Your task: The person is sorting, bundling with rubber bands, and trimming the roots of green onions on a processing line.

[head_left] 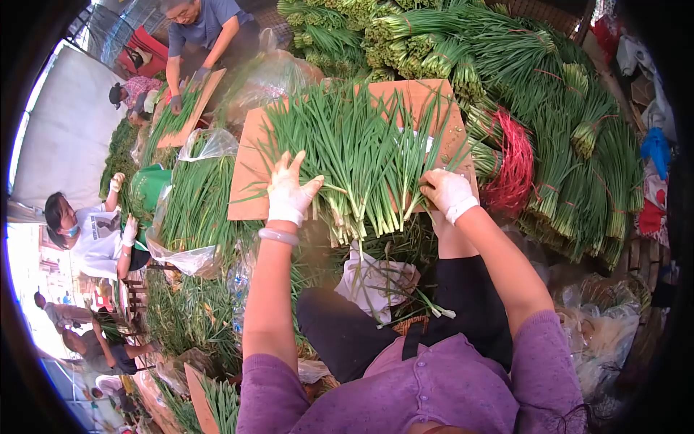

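A loose heap of green stalks (354,152) lies on a brown board (249,159) in front of me, pale ends toward my body. My left hand (290,189), in a whitish glove with bare fingertips, rests with fingers spread at the left edge of the heap. At the right side, my right hand (447,192), gloved the same way, has its thumb and fingers drawn together by the outer stalks; what lies between them is too small to make out. A white cloth (376,286) and a few fallen stalks are below the board.
Tied green bundles (557,145) are piled at the right, beside red ties (510,163). Plastic-wrapped stalks (199,210) stand at the left. A co-worker (206,36) bends over another board at the upper left; another person (90,235) sits at the left.
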